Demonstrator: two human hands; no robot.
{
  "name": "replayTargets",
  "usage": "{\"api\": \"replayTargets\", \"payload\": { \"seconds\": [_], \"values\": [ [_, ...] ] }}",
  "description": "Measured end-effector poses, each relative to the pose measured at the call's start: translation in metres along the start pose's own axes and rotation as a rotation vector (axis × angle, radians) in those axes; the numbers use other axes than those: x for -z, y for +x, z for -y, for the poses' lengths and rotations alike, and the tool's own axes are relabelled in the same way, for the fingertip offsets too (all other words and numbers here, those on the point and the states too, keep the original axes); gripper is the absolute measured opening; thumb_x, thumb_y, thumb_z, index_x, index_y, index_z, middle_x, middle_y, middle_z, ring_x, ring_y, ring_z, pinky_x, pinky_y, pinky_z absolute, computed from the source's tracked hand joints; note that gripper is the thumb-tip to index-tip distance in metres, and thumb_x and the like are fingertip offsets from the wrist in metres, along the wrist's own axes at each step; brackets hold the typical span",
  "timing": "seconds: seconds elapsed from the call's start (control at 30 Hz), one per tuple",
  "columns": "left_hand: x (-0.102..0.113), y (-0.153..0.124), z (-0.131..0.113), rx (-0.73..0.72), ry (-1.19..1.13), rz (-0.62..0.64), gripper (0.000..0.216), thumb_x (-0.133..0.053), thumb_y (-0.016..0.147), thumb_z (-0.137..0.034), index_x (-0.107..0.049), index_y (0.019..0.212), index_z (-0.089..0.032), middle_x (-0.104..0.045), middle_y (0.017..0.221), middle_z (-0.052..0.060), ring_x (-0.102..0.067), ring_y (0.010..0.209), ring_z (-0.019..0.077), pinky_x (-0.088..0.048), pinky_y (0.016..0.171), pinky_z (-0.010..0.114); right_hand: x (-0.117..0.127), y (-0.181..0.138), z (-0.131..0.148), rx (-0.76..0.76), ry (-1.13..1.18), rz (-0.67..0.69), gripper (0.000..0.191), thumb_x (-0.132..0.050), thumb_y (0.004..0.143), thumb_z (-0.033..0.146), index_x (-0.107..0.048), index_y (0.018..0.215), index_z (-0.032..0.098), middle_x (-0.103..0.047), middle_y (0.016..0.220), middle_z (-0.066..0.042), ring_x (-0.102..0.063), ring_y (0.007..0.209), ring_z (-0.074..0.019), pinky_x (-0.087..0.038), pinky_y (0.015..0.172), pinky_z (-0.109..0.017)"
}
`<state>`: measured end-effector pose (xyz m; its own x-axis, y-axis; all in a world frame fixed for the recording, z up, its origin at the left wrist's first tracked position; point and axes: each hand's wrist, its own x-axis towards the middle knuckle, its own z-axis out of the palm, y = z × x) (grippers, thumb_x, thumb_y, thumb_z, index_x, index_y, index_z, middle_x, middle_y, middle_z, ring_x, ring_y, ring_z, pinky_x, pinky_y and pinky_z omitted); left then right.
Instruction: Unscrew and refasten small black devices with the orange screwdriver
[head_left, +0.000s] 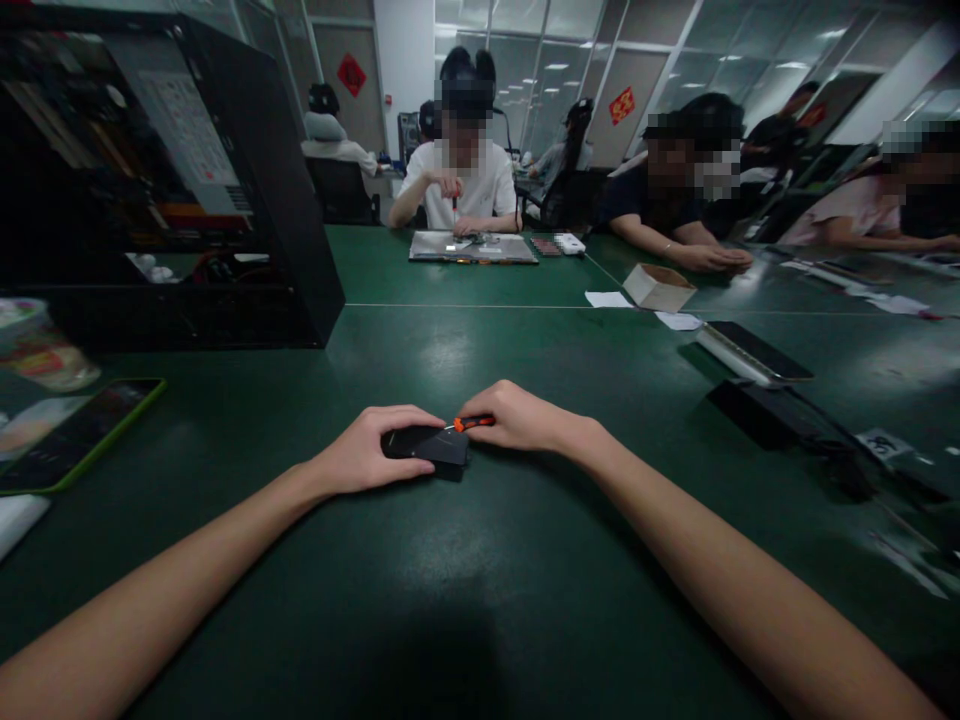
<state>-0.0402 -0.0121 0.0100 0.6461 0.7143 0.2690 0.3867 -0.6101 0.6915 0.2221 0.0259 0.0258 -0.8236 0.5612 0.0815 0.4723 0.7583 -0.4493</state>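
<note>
On the green table, a small black box-shaped device lies flat in front of me. My left hand grips it from the left, thumb along the near side and fingers along the far side. An orange-and-black screwdriver is held low and slanted in my right hand, its handle pointing right. The screwdriver's thin metal shaft reaches to the upper right edge of the device. Whether the tip sits in a seam or only touches the surface, I cannot tell.
An open black computer case stands at the left, with a green-edged phone and a plastic cup nearby. To the right are a black adapter, a boxy device and a small open box. Co-workers sit across the table.
</note>
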Motion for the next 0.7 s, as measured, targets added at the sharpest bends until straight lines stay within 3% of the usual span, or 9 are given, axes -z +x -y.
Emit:
{"api": "replayTargets", "payload": {
  "seconds": [0.17, 0.3, 0.7],
  "values": [
    [0.0, 0.001, 0.001, 0.13, -0.005, -0.063, 0.049, -0.082, 0.076, -0.042, -0.071, 0.118, -0.02, -0.076, 0.111, 0.007, -0.071, 0.1, 0.0263, -0.055, 0.087, 0.035, 0.009, -0.004, 0.0, -0.074, -0.065, -0.01, 0.022, -0.063, 0.093, 0.032, -0.077, 0.095, 0.015, -0.067, 0.069, -0.003, -0.05, 0.057, -0.0111, -0.03, 0.059, -0.025],
    [0.0, 0.002, 0.0, 0.155, 0.021, -0.083, 0.041, -0.081, 0.075, -0.046, -0.074, 0.106, -0.02, -0.075, 0.096, 0.004, -0.07, 0.085, 0.0229, -0.054, 0.076, 0.032, 0.008, -0.004, 0.006, -0.085, -0.093, 0.002, 0.019, -0.061, 0.092, 0.027, -0.076, 0.098, 0.015, -0.068, 0.071, -0.004, -0.052, 0.06, -0.0121, -0.028, 0.059, -0.025],
    [-0.004, -0.001, -0.001, 0.101, 0.044, -0.135, 0.039, -0.08, 0.078, -0.044, -0.075, 0.11, -0.021, -0.078, 0.101, 0.004, -0.072, 0.089, 0.0223, -0.053, 0.081, 0.031, -0.03, 0.001, 0.0, -0.12, -0.151, -0.079, 0.018, -0.055, 0.094, 0.022, -0.07, 0.103, 0.017, -0.069, 0.078, -0.005, -0.059, 0.067, -0.0156, -0.033, 0.065, -0.025]
  ]
}}
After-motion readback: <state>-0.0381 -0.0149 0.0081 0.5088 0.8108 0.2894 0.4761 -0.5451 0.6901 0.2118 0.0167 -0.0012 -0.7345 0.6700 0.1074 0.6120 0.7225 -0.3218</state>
